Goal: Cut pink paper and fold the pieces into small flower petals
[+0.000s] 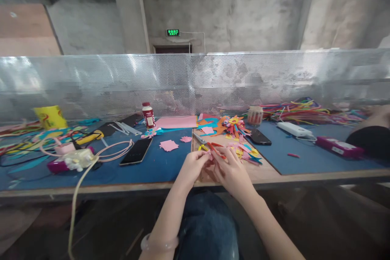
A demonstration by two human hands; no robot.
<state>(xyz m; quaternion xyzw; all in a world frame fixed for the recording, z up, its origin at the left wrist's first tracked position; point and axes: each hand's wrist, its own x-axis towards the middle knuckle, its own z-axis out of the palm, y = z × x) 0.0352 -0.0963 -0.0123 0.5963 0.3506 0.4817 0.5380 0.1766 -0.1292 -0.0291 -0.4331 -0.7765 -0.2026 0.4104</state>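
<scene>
Low over the bare wooden strip of the table, my left hand and my right hand meet with bent fingers. Pinched between their fingertips is a small piece of pink paper, mostly hidden. An orange-red looped thing shows at my right fingers; whether they hold it I cannot tell. Just beyond my left fingertips lies a tool with a grey blade and yellow part, perhaps scissors. A layered paper flower and colourful paper scraps lie past my right hand. Pink paper squares are to the left.
Black phones flank the work spot. A red bottle stands before the perforated metal screen. Cables and a power strip crowd the left; a white power strip and another person's arm are right.
</scene>
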